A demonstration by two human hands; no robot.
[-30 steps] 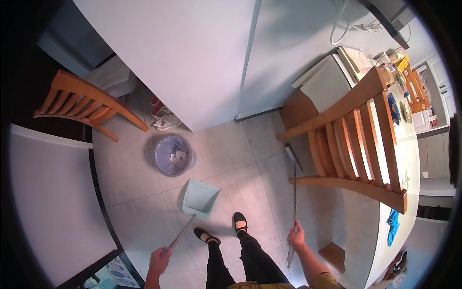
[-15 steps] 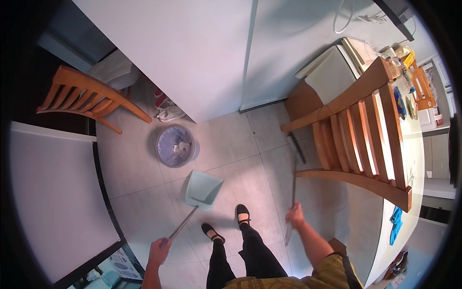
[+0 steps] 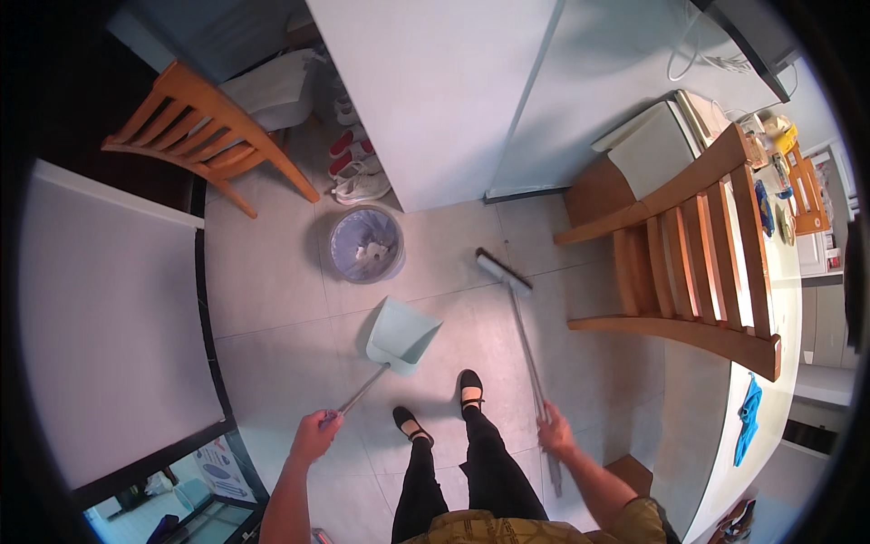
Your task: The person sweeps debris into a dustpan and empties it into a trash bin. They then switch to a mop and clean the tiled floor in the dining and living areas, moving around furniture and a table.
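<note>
My left hand [image 3: 314,436] is closed round the handle end of a long-handled dustpan [image 3: 401,332]. The pale green pan rests on the tiled floor ahead of my feet. In my right hand [image 3: 555,431] I grip the thin grey shaft of a broom [image 3: 504,269]. Its white head with dark bristles lies on the floor to the right of the dustpan, short of the wall. A tiny dark speck [image 3: 507,243] shows on the tiles just beyond the bristles. Dustpan and broom head are apart.
A lined trash bin [image 3: 367,245] with crumpled white waste stands beyond the dustpan. Several shoes [image 3: 361,186] sit along the wall behind it. One wooden chair [image 3: 217,136] is at far left; another chair [image 3: 675,245] stands at right by a table holding a blue cloth [image 3: 748,421].
The broom head has come out from beside the right chair and swung left onto open floor. The whole view has shifted, with the bin and dustpan appearing further right and higher.
</note>
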